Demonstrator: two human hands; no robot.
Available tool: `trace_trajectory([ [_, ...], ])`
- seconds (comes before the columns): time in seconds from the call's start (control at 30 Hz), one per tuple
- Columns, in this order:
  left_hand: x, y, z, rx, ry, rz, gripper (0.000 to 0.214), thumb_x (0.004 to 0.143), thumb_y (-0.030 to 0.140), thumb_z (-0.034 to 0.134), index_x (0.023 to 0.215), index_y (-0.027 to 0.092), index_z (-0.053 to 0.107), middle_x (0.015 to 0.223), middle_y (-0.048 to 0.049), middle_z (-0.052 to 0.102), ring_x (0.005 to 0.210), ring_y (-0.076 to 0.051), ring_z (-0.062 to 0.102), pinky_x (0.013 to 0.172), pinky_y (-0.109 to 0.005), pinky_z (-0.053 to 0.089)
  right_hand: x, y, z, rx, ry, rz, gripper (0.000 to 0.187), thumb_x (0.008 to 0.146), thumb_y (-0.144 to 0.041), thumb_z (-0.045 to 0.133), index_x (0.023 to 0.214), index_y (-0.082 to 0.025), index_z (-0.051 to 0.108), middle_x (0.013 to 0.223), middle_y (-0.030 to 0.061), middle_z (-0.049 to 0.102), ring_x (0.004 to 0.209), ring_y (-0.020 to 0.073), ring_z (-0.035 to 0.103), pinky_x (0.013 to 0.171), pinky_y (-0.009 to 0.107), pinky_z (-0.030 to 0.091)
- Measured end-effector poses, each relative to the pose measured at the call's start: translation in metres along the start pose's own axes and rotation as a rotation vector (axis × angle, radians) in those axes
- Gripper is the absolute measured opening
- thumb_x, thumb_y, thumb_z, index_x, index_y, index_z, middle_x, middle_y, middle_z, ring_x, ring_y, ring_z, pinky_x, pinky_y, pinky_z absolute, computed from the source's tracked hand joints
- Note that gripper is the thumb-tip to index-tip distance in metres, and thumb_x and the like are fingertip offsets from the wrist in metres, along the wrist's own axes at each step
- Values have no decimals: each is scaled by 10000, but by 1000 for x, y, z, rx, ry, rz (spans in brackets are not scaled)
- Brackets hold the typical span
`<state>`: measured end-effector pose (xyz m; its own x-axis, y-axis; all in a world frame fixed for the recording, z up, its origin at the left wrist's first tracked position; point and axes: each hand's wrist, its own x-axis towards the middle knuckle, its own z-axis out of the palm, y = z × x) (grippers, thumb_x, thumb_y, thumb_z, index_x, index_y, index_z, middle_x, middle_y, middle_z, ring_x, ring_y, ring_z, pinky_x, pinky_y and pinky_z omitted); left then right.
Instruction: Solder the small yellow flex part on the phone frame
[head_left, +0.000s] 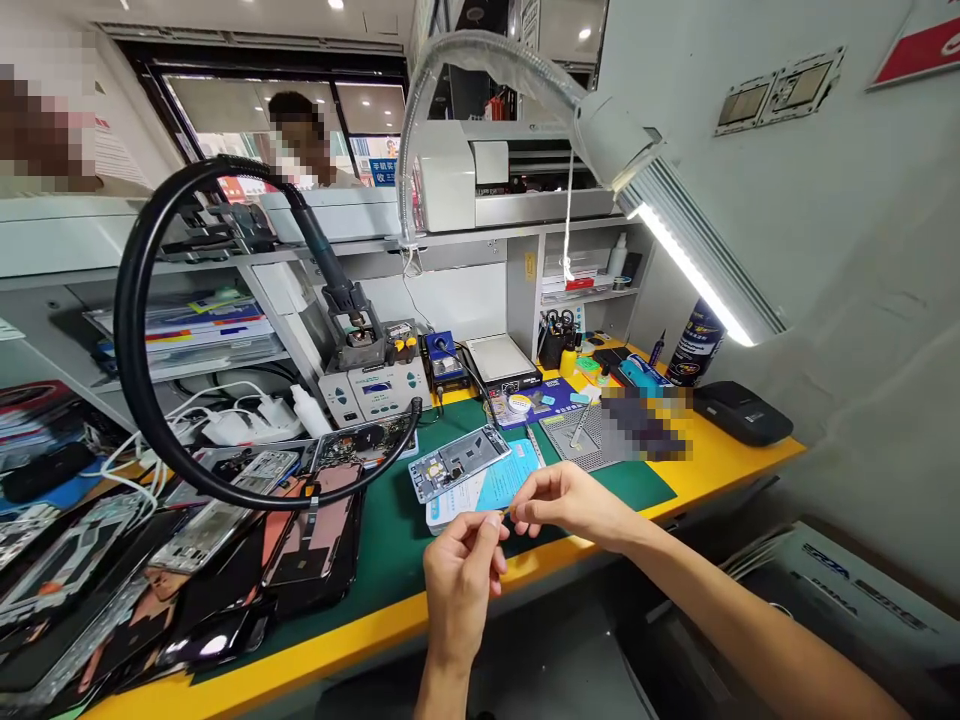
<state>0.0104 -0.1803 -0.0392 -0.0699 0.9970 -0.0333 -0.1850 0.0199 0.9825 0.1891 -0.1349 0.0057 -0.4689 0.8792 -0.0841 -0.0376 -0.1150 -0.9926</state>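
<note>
Both my hands meet near the front edge of the bench, fingertips close together. My left hand (pixel 466 568) is closed in a pinch, thumb against the fingers. Beside it my right hand (pixel 561 500) also pinches. A tiny orange-brown bit shows between the fingertips, too small to name. Just beyond them lies a phone frame (pixel 472 465) with its inner metal side up. It rests partly on a blue and white box (pixel 491 490), which sits on the green mat (pixel 397 560).
Phone parts and screens (pixel 315 540) crowd the left. A black hose (pixel 127 330) loops up from the hot air station (pixel 382 390). A lit lamp (pixel 697 260) hangs at right. Behind lie a perforated metal plate (pixel 592 440) and a black case (pixel 742 410). Other people are beyond the shelf.
</note>
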Motion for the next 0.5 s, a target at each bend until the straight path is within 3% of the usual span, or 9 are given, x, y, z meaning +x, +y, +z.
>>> trace_trajectory([
  [0.27, -9, 8, 8, 50, 13, 28, 393, 839, 548, 737, 786, 159, 736, 543, 9, 594, 455, -83, 484, 403, -173, 388, -4, 0, 2, 97, 62, -76, 54, 699, -207, 776, 675, -160, 769, 697, 34, 755, 653, 168, 662, 673, 274, 533],
  [0.5, -12, 14, 10, 81, 26, 41, 393, 839, 551, 737, 787, 161, 736, 559, 3, 600, 469, -92, 491, 413, -181, 407, -8, 2, 2, 102, 50, -93, 68, 729, -191, 738, 697, -161, 789, 712, 43, 759, 651, 171, 652, 678, 280, 525],
])
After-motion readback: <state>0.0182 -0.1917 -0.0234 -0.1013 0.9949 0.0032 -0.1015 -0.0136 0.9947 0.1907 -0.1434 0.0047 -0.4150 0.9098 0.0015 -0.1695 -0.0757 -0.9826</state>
